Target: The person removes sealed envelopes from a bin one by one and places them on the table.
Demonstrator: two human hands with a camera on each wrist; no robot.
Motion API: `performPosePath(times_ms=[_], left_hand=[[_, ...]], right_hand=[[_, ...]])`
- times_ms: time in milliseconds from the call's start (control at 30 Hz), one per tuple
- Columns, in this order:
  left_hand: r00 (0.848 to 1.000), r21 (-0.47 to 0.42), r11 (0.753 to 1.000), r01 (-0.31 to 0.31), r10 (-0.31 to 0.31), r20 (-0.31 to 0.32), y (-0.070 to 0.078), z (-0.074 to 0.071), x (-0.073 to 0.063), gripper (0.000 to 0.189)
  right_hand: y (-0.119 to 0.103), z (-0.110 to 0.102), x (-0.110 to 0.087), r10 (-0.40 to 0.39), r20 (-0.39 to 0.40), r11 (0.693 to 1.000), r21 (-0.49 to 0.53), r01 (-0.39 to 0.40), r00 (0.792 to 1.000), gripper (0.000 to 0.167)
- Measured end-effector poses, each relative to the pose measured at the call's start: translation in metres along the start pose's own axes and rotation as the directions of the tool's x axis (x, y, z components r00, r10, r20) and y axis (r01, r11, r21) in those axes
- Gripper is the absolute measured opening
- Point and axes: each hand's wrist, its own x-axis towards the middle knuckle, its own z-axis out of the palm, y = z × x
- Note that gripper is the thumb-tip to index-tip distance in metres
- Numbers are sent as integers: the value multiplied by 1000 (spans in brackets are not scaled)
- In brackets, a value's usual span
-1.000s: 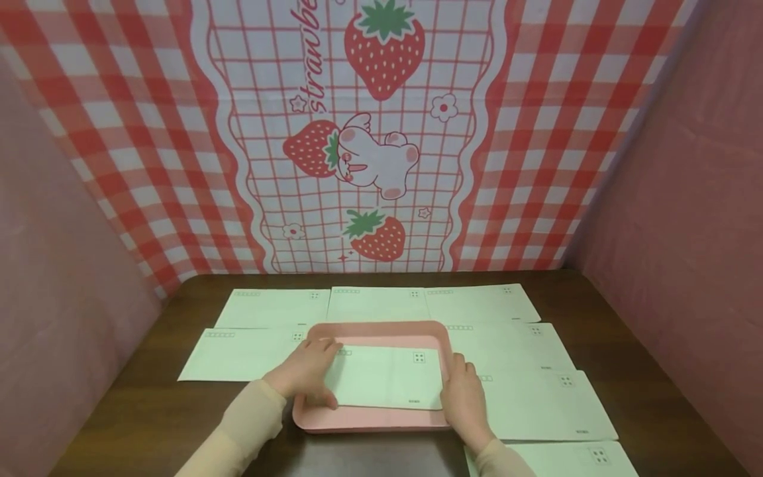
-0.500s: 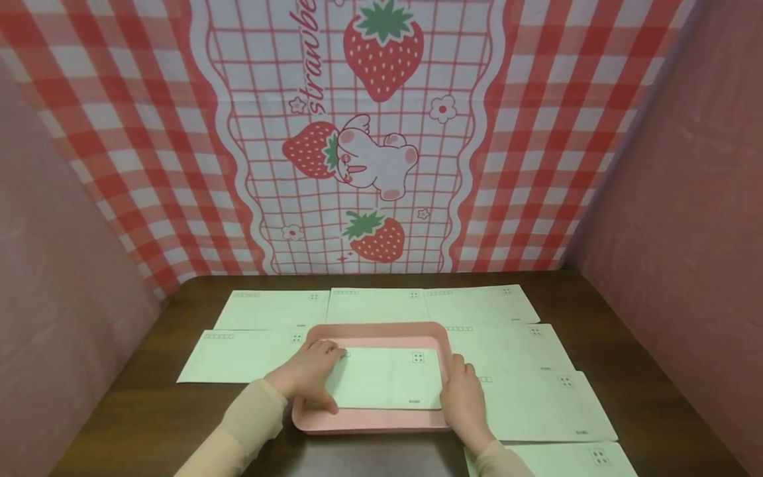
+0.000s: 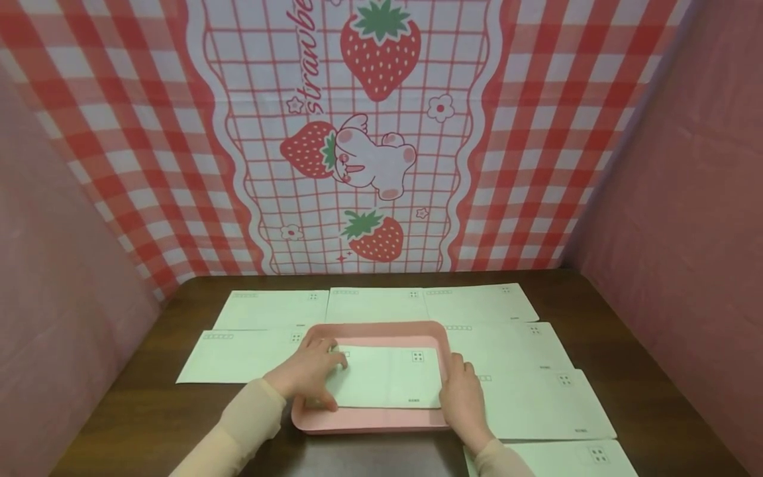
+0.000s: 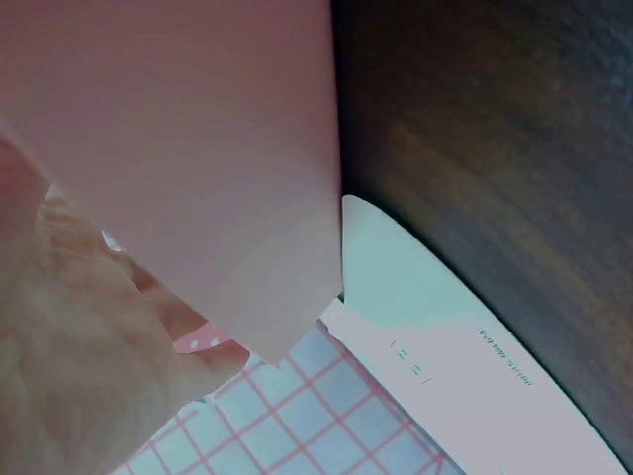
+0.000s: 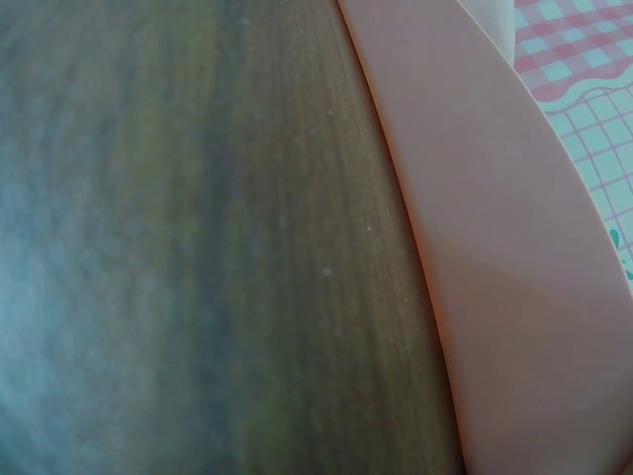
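Note:
A pink tray [image 3: 372,420] stands near the front of the table with a white envelope [image 3: 387,377] lying inside it. My left hand [image 3: 306,372] reaches over the tray's left side and holds the envelope's left end, fingers bent at the far edge and thumb at the near edge. On the other side, my right hand [image 3: 463,399] grips the tray's right rim, its fingers on the outside. In the left wrist view the tray wall [image 4: 208,178] covers part of the left hand [image 4: 89,356]. The right wrist view holds only the tray's outer wall [image 5: 495,218], the hand out of sight.
Several white envelopes lie flat around the tray: a back row [image 3: 375,301], one at left [image 3: 238,358] and a column at right [image 3: 542,407]. The dark wooden table [image 3: 644,411] extends to both sides. Behind it hangs a strawberry-patterned cloth [image 3: 372,165], with pink cloth sides.
The left hand's index finger bends a little more above the envelope, drawing back slightly from its surface. The right hand, tray and envelopes stay in place.

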Motion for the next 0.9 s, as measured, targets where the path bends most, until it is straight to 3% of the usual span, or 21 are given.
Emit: performPosePath(times_ms=[300,567,900], left_hand=[[1000,36,999,-13,13,-12,-2,1,3,73],[1000,125,992,2,-3,14,1,-2,8,110],[995,130,991,14,-27,96,-3,-3,19,104]], right_hand=[[0,1,0,1,-7,1000,2,-1,1000,36],[0,0,1,-4,-3,1000,15,4,1000,36],[2,1,1,1,1,1000,22,-1,1000,35]])
